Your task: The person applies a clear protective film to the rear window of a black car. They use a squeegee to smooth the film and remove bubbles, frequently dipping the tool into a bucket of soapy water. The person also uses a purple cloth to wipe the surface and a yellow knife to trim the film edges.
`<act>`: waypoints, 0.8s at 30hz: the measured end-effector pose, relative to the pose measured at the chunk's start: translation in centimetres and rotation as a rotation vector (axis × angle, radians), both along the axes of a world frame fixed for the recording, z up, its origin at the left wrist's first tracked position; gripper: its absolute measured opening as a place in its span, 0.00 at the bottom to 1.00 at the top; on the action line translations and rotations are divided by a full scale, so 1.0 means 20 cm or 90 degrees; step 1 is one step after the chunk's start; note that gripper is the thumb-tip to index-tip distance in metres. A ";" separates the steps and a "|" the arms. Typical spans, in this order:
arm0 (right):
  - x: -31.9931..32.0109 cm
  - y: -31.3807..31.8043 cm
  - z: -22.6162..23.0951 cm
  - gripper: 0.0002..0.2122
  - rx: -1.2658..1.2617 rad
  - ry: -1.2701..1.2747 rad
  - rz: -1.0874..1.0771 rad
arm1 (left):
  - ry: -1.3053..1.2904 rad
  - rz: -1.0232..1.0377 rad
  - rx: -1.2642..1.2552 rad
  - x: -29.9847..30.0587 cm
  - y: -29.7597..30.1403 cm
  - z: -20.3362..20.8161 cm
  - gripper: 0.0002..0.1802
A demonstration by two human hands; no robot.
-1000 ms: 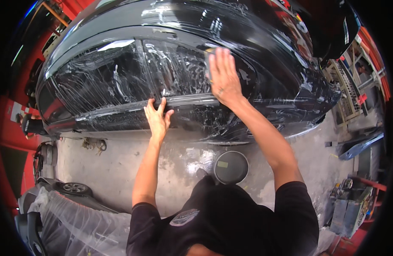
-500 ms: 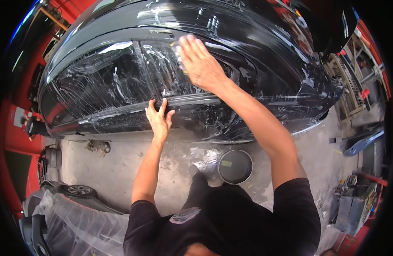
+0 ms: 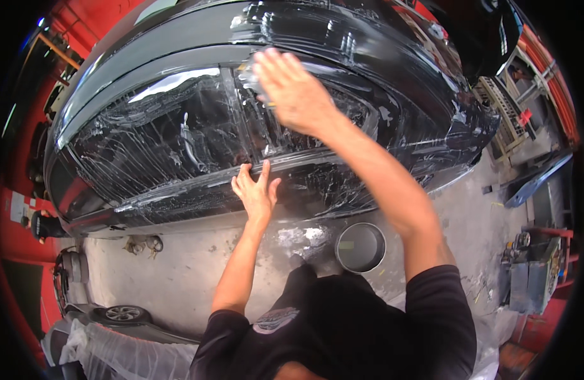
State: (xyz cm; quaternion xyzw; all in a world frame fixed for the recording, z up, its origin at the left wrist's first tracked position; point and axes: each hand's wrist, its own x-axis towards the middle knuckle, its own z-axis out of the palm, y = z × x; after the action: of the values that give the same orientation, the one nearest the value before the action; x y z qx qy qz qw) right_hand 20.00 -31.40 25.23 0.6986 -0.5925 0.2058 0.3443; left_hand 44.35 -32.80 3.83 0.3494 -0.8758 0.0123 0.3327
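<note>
A dark car [image 3: 178,54] stands side-on before me, its side windows [image 3: 159,126] and panels streaked with whitish suds or liquid. My right hand [image 3: 298,95], slightly blurred, lies with long, close fingers over a pale pad [image 3: 249,77] with yellowish bits at its edge. It presses the pad against the upper part of the side glass near the window pillar. The palm hides most of the pad, so its kind is unclear. Lower down, my left hand [image 3: 257,193] rests its spread fingertips on the trim below the window and holds nothing.
A round dark bucket [image 3: 360,248] stands on the wet concrete floor [image 3: 184,269] by my feet. Plastic sheeting [image 3: 124,351] drapes another car behind me at left. A metal rack [image 3: 510,117] and a blue panel [image 3: 540,180] are at right. Another person [image 3: 46,225] is at far left.
My view has shifted, so the car sits slightly differently in the picture. My right hand with the pad has slid left along the glass, toward the pillar. The left hand stays on the trim.
</note>
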 end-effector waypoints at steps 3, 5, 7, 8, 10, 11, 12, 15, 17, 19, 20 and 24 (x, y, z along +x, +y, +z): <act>-0.26 0.37 -0.19 0.28 0.004 -0.060 -0.070 | 0.027 -0.031 -0.023 0.02 -0.04 -0.02 0.42; -0.30 0.41 -0.19 0.29 -0.038 -0.055 -0.092 | 0.032 -0.037 -0.034 -0.05 -0.04 -0.03 0.38; -0.13 0.28 -0.20 0.30 -0.115 -0.085 -0.054 | 0.024 -0.043 -0.052 -0.05 -0.03 -0.03 0.36; -0.02 0.12 -0.13 0.30 -0.119 -0.103 0.018 | 0.024 -0.053 -0.056 -0.06 -0.05 -0.01 0.37; 0.21 -0.14 0.02 0.29 -0.070 -0.043 -0.026 | 0.017 -0.074 -0.055 -0.02 -0.06 0.01 0.40; 0.25 -0.18 0.04 0.29 -0.076 -0.069 0.002 | 0.016 -0.087 -0.056 0.00 -0.08 0.01 0.40; 0.27 -0.20 0.05 0.28 -0.081 -0.096 0.029 | 0.016 -0.101 -0.057 0.03 -0.11 0.01 0.40; -0.02 0.08 -0.05 0.28 -0.021 -0.056 -0.062 | 0.033 -0.141 -0.050 0.08 -0.16 0.02 0.37; -0.16 0.31 -0.16 0.30 -0.030 -0.083 -0.100 | 0.049 -0.168 -0.047 0.04 -0.14 0.04 0.34; -0.17 0.29 -0.22 0.31 -0.096 -0.083 -0.080 | 0.073 -0.144 -0.043 -0.01 -0.12 0.04 0.33; -0.08 0.16 -0.22 0.32 -0.161 -0.094 -0.046 | 0.067 -0.142 -0.042 -0.01 -0.10 0.03 0.33; 0.15 -0.11 -0.05 0.30 -0.107 -0.096 -0.016 | 0.053 -0.132 -0.062 0.03 -0.13 0.02 0.32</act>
State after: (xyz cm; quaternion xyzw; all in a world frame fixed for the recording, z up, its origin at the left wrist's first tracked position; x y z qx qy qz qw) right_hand 22.99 -33.52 24.16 0.6423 -0.6061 0.3024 0.3586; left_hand 44.92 -35.45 4.32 0.2407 -0.8912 0.0058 0.3845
